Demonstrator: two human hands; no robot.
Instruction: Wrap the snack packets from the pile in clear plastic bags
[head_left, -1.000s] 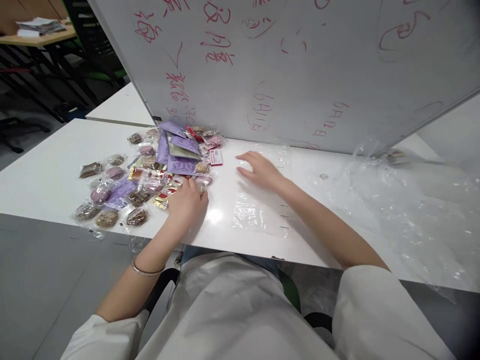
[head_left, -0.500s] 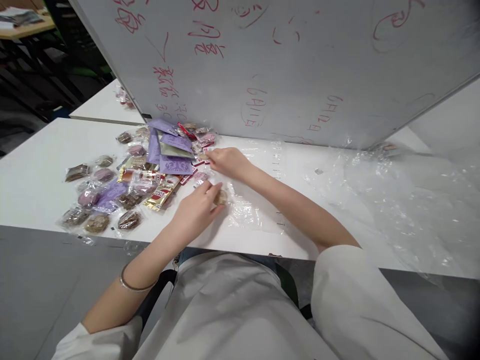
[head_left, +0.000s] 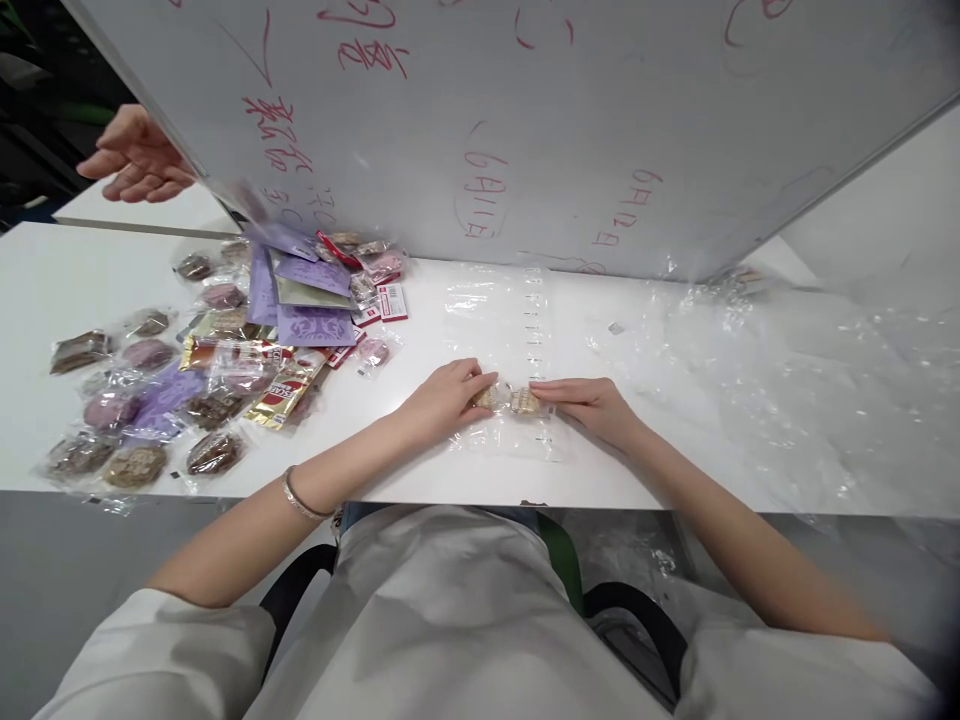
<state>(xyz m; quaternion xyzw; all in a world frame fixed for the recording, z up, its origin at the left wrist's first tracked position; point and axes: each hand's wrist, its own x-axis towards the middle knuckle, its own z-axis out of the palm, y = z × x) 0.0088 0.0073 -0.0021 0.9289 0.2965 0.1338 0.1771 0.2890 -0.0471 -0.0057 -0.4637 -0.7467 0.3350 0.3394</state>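
Near the table's front edge, my left hand [head_left: 450, 398] has its fingers closed on a small wrapped beige snack [head_left: 486, 397]. To its right, my right hand [head_left: 589, 405] grips the right side of a second wrapped beige snack [head_left: 524, 401]. Both snacks lie side by side, a little apart, over a clear plastic bag [head_left: 495, 320] spread flat on the white table. A pink wrapped sweet [head_left: 373, 352] lies alone to the left of the bag. Further left is a pile of wrapped snacks with purple packets [head_left: 316, 326] and a gold-red packet [head_left: 281, 392].
A whiteboard [head_left: 450, 130] with red writing stands along the table's back edge. Crumpled clear plastic [head_left: 810, 400] covers the right side. Another person's open hand [head_left: 139, 160] shows past the whiteboard's left edge. The white table [head_left: 420, 480] ends just before my body.
Both hands have moved right, away from the pile, onto the clear bag with the beige snacks. Another person's hand has appeared at the upper left. The view has shifted.
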